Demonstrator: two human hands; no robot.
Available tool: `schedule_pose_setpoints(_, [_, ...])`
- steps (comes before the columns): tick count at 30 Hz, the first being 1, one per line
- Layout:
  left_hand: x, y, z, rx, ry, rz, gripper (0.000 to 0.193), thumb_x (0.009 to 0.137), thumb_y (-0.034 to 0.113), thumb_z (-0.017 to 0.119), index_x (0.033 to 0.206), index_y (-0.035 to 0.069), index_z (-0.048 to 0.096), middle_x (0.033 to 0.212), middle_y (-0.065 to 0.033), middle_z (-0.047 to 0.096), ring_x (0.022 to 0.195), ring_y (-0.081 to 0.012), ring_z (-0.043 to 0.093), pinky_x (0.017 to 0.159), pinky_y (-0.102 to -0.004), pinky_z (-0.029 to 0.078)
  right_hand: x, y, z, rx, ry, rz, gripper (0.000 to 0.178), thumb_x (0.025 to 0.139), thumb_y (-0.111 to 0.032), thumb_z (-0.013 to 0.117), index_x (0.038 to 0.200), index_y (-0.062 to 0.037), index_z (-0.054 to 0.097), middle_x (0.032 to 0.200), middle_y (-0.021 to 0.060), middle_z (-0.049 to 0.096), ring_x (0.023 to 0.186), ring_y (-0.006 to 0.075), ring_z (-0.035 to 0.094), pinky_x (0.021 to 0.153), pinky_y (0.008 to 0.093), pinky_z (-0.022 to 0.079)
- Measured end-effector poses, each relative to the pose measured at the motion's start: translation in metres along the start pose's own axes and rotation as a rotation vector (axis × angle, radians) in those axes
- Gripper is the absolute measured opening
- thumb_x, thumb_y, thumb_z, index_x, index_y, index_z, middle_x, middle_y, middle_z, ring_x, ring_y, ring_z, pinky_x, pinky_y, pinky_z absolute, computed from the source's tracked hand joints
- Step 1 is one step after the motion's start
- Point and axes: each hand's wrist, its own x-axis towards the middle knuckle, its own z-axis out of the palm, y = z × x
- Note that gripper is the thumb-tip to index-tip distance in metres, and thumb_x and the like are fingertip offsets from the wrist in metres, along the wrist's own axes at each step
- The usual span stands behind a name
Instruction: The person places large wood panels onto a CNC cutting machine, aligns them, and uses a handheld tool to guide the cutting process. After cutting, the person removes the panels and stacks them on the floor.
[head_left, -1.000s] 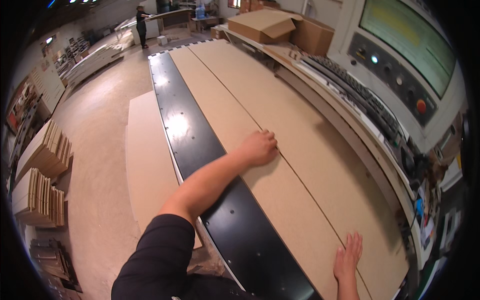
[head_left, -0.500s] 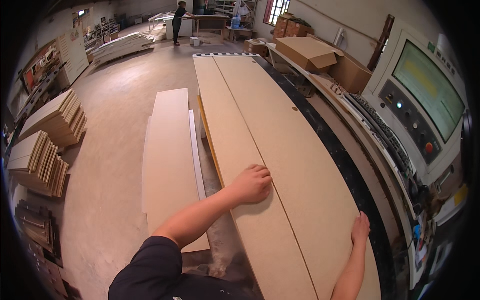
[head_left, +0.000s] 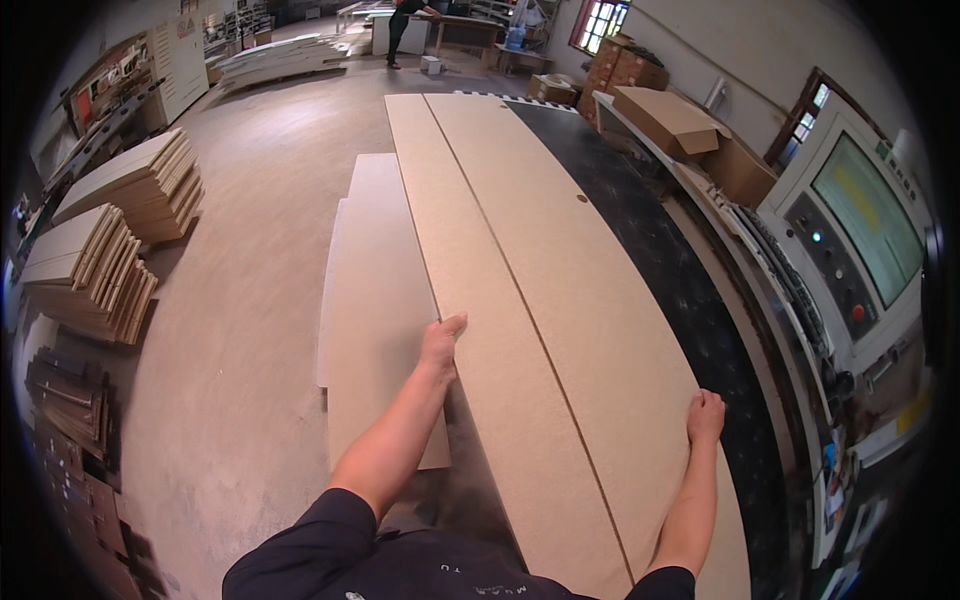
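A long pale wooden board (head_left: 590, 300) with a dark lengthwise line lies over a black machine table (head_left: 680, 260). My left hand (head_left: 440, 342) grips its left edge, thumb on top and the other fingers hidden below. At the right edge my right hand (head_left: 706, 415) is closed, its fingers curled over the rim. The board's left edge hangs out toward a lower pile of pale panels (head_left: 380, 290), while a strip of black tabletop shows along its right side.
To the right stands a control cabinet with a screen (head_left: 868, 220) and buttons; cardboard boxes (head_left: 665, 120) rest on a side bench. Stacked boards (head_left: 75, 260) sit on the floor at left. A person (head_left: 398, 28) stands far off by a table.
My left hand has gone from the board's top to its left edge. The board has shifted left, baring more black tabletop at the right and covering the yellow table edge. My right hand stays at the right edge.
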Motion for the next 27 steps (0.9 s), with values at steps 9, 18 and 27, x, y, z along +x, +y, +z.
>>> schedule_pose_setpoints(9, [-0.009, 0.004, -0.001, 0.010, 0.002, 0.047, 0.032, 0.088, 0.016, 0.063, 0.110, -0.005, 0.054, 0.101, -0.0145, 0.064, 0.088, -0.0240, 0.064, 0.076, -0.0383, 0.053, 0.008, -0.002, 0.008, -0.031, -0.027, 0.077, 0.035, 0.094, -0.026, 0.043, 0.109, -0.0030, 0.064, 0.109, 0.0183, 0.062, 0.104, 0.0377, 0.054, 0.093, 0.0436, 0.043])
schedule_pose_setpoints(18, [-0.027, -0.014, -0.017, -0.126, 0.004, 0.015, 0.026, 0.089, 0.015, 0.062, 0.105, -0.003, 0.055, 0.098, -0.0142, 0.063, 0.089, -0.0253, 0.065, 0.075, -0.0413, 0.056, 0.013, -0.014, -0.016, 0.031, -0.043, 0.187, 0.035, 0.096, -0.030, 0.042, 0.109, -0.0035, 0.061, 0.108, 0.0222, 0.063, 0.103, 0.0407, 0.058, 0.089, 0.0456, 0.046])
schedule_pose_setpoints(27, [-0.030, -0.017, -0.015, -0.158, 0.014, 0.011, 0.030, 0.091, 0.018, 0.060, 0.112, -0.002, 0.054, 0.103, -0.0128, 0.064, 0.092, -0.0218, 0.064, 0.079, -0.0397, 0.055, 0.094, 0.000, 0.014, 0.176, -0.373, 0.206, 0.067, 0.099, -0.048, 0.030, 0.110, 0.0095, 0.063, 0.106, 0.0265, 0.066, 0.106, 0.0406, 0.060, 0.091, 0.0456, 0.045])
